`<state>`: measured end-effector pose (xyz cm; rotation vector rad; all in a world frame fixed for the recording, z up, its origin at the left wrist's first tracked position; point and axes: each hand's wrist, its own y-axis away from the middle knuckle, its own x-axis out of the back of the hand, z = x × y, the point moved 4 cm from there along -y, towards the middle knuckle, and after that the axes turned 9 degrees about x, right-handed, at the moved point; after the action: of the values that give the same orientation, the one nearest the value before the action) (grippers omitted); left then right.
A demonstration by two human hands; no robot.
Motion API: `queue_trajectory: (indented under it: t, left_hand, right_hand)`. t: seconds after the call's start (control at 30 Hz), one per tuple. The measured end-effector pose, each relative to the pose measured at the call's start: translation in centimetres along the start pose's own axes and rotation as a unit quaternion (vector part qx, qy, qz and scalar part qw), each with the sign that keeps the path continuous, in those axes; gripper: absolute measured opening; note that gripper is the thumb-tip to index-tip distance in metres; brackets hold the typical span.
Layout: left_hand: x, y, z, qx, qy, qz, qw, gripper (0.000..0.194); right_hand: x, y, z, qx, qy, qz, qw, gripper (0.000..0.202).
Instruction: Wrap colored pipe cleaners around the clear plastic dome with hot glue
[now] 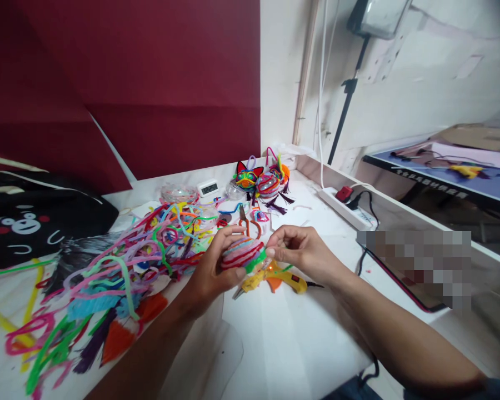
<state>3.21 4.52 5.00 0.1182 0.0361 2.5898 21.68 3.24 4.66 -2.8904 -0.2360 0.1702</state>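
1. Right now the left hand (210,266) has its grip clenched around a ball wrapped in pink pipe cleaner (240,253), thumb over the top and fingers curled beneath, holding it above the table (291,344) near the middle of the view.
2. At 3 o'clock of the ball, the right hand (300,249) pinches a green pipe cleaner end (258,260) against the ball's right side; that grip is closed on the strand, fingertips touching the wrapped surface.
3. The ball's long axis runs roughly 9 to 3 o'clock, from the left palm toward the right fingertips, so the loose green end lies on the side nearer the right hand, while the left hand carries the weight.
4. Just below the ball, at 6 o'clock, a yellow glue gun (277,278) lies on the table with its nozzle pointing to about 8 o'clock, apart from both hands.
5. At 12 o'clock of the hands, orange-handled pliers (248,223) rest on the table.
6. Farther out at 12 o'clock stand finished pipe-cleaner masks (261,180), with a small white clock (209,188) beside them.
7. From 9 to 7 o'clock spreads a heap of loose pipe cleaners (120,266).
8. At 2 o'clock a white power strip (348,206) lies along the table's edge.
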Motion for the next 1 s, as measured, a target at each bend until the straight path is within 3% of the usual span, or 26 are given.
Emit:
queue_trajectory:
  t: [0.17,0.63,1.0]
  left_hand:
    - [-0.2,-0.1,0.0,0.01,0.051,0.004,0.999,0.062]
    - [0.0,-0.7,-1.0,-0.008,-0.011,0.055,0.998,0.063]
    - [0.2,-0.2,-0.1,-0.042,0.017,0.003,0.999,0.069]
  right_hand:
    - [0.2,0.0,0.3,0.002,0.011,0.003,1.0,0.038]
    - [-0.4,0.0,0.7,-0.012,-0.007,0.018,1.0,0.04]
    - [-0.8,0.3,0.2,-0.038,-0.062,0.001,0.997,0.037]
